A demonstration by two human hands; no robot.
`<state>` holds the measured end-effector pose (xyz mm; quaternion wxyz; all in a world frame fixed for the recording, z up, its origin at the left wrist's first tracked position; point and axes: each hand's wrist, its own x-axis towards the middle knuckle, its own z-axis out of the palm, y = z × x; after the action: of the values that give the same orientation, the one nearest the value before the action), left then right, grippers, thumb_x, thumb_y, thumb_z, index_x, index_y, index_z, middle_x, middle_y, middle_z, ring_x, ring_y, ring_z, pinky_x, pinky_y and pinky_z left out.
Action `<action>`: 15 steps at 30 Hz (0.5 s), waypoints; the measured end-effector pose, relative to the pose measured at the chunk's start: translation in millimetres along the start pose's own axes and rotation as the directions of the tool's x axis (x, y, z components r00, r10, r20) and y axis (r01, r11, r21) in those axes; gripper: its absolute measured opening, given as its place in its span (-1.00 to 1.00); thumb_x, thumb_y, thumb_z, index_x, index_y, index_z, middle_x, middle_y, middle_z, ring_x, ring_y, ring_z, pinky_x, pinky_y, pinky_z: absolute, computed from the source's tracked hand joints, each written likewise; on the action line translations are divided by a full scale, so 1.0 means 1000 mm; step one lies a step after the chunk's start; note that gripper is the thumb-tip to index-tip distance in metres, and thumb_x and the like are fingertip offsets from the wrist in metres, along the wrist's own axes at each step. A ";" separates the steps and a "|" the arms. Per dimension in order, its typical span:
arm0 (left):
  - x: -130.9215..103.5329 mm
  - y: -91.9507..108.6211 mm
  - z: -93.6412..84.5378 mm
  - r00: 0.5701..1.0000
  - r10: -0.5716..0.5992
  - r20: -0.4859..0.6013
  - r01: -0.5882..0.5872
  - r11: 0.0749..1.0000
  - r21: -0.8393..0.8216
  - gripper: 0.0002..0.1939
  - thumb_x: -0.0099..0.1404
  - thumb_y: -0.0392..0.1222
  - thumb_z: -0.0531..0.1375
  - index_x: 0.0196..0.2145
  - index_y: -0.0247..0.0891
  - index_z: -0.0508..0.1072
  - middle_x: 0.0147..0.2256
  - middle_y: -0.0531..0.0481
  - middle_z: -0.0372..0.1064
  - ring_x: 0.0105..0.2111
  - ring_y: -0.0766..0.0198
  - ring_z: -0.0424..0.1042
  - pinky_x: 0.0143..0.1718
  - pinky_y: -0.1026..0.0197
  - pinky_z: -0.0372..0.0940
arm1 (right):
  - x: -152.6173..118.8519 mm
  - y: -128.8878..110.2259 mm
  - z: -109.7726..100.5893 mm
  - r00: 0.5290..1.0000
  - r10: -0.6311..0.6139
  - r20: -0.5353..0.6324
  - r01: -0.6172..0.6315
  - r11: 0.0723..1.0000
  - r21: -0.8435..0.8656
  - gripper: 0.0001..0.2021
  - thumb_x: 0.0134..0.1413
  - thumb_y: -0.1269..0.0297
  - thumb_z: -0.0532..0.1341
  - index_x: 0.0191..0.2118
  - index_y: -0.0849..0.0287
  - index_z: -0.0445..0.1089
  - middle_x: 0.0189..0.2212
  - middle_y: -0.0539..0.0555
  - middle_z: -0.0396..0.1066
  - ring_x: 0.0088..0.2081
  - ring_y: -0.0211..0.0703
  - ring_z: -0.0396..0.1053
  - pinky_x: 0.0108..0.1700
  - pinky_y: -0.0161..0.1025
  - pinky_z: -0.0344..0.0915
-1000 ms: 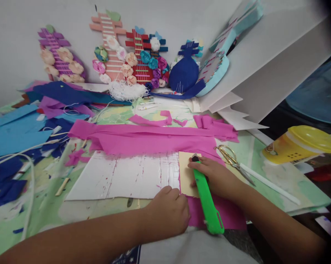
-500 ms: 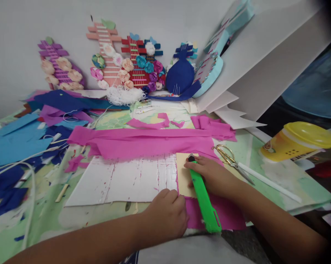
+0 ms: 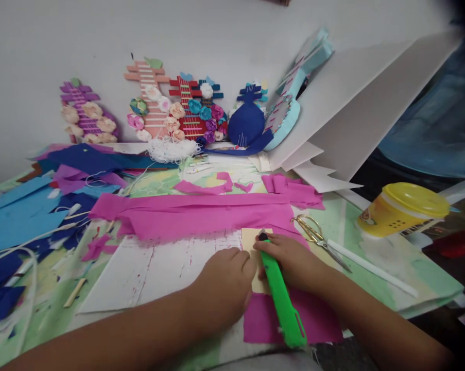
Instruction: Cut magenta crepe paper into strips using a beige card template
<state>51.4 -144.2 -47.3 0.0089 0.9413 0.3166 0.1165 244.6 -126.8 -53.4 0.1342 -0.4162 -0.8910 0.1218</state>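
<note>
My right hand [image 3: 294, 257] is closed around the front of a bright green utility knife [image 3: 280, 296]. Its black-tipped end points away from me, and the handle lies back toward my body. Beneath that hand is a cream card [image 3: 250, 238], resting on magenta crepe paper [image 3: 255, 324]. My left hand [image 3: 230, 281] is curled beside the card's left edge, partly covering it. Whatever its fingers pinch, if anything, is hidden. A scored white board [image 3: 116, 278] extends left from under my left hand and forearm.
Folded magenta crepe [image 3: 201, 214] lies beyond the board. Gold-handled scissors [image 3: 321, 239] and a white stick [image 3: 371, 268] sit to the right, near a yellow lidded cup [image 3: 404, 208]. Blue paper scraps [image 3: 19, 211] and a white cable [image 3: 33, 288] cover the left. Decorated paper instruments [image 3: 186, 108] stand behind.
My left hand has moved up and forward, from the card's lower corner to along its left edge. My right hand keeps hold of the knife. The camera view has tilted upward slightly.
</note>
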 end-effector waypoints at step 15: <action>0.044 -0.004 0.015 0.987 -0.061 0.151 0.035 0.985 0.167 -0.71 0.24 -0.15 -0.07 -0.33 -0.36 0.36 -0.41 -0.11 0.28 -0.36 0.15 0.27 -0.38 0.13 0.20 | -0.008 0.028 -0.046 0.801 0.395 -0.451 -0.261 0.907 0.331 -0.59 -0.07 0.13 0.14 -0.06 0.12 0.23 -0.53 0.00 0.38 -0.51 -0.19 0.34 -0.43 -0.26 0.25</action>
<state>86.4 -113.8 -52.7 -0.0409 0.9372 0.3460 0.0159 284.7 -110.9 -20.9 0.3925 -0.5616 -0.7144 0.1416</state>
